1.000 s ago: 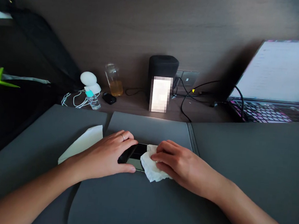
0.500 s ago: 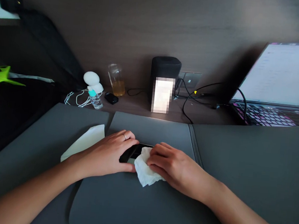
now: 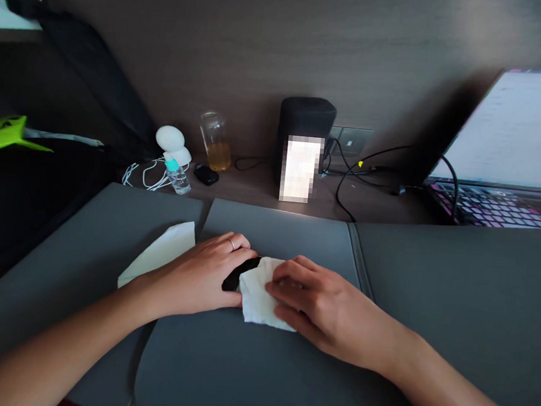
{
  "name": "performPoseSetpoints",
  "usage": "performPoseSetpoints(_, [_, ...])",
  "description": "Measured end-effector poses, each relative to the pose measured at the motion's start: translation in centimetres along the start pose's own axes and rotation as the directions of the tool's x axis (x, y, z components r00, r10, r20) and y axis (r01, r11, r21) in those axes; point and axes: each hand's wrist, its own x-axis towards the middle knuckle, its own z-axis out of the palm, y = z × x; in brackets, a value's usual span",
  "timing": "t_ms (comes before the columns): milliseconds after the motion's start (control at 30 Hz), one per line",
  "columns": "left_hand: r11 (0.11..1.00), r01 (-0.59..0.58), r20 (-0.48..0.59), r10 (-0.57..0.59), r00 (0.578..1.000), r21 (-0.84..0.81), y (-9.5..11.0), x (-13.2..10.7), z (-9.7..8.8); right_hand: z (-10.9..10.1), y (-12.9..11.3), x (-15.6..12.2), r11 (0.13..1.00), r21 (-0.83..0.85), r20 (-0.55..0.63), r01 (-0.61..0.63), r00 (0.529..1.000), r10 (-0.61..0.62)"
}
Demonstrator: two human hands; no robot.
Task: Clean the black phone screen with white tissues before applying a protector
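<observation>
A flat, glossy black phone (image 3: 240, 275) lies on the grey mat, its right part hidden under a white tissue (image 3: 257, 296). My left hand (image 3: 210, 267), with a ring on one finger, grips the phone's left end between thumb and fingers. On top of the phone, my right hand (image 3: 312, 298) presses the tissue with bent fingers. The tissue is spread fairly flat, with one corner hanging toward me. Partly behind my left wrist rests a folded white sheet (image 3: 162, 250).
Along the back stand a small spray bottle (image 3: 178, 177), a white round device (image 3: 170, 140), a black key fob (image 3: 205, 174), a glass of amber liquid (image 3: 218, 151) and a black speaker (image 3: 306, 118). An open laptop (image 3: 517, 136) is at right, near black cables (image 3: 340, 190).
The tissue has gone from bunched up to flatter, and it covers more of the phone. My right fingers have spread a little. The view has shifted slightly.
</observation>
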Motion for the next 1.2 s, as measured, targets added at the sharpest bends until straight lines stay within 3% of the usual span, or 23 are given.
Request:
performPoseSetpoints(433, [0.999, 0.002, 0.003, -0.001, 1.0, -0.041, 0.2, 0.2, -0.1, 0.8, -1.0, 0.4, 0.992, 0.018, -0.03, 0.125, 0.992, -0.124])
performPoseSetpoints(733, [0.999, 0.003, 0.0, -0.003, 1.0, -0.042, 0.2, 0.2, -0.1, 0.4, -0.8, 0.2, 0.993, 0.038, 0.005, 0.109, 0.994, -0.11])
performPoseSetpoints(933, [0.999, 0.01, -0.013, -0.011, 1.0, -0.036, 0.0, 0.1, 0.1, -0.4, -1.0, -0.5, 0.999, 0.051, 0.024, 0.0, 1.0, -0.001])
performPoseSetpoints(1100, [0.999, 0.004, -0.008, -0.004, 1.0, -0.037, -0.1, 0.1, 0.2, -0.6, -0.8, -0.6, 0.997, 0.066, 0.003, 0.041, 0.999, -0.041])
performPoseSetpoints(1200, [0.999, 0.017, -0.006, -0.017, 1.0, -0.044, -0.1, 0.1, 0.2, -1.3, -0.3, -1.1, 0.998, 0.056, 0.007, -0.028, 1.0, 0.028])
